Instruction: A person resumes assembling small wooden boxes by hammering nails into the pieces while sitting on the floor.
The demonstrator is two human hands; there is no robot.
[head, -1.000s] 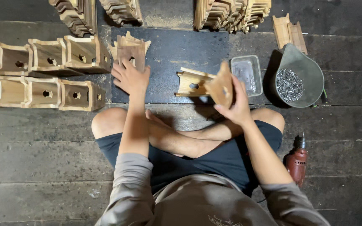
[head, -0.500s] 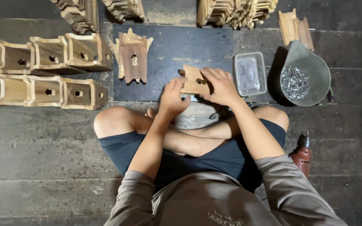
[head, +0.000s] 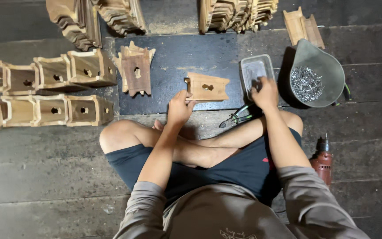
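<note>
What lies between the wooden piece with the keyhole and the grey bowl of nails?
In the head view, a small clear plastic tray lies between the wooden piece and the grey bowl; the right hand reaches into it.

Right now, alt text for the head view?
A seated person's left hand steadies a wooden panel on a dark mat while the right hand reaches into a clear tray. Pliers, a scoop of nails, a drill and wooden boxes lie around.

A flat wooden panel (head: pixel 208 87) with a keyhole-shaped cutout lies on the dark mat, beside a clear plastic tray (head: pixel 255 72)
</note>
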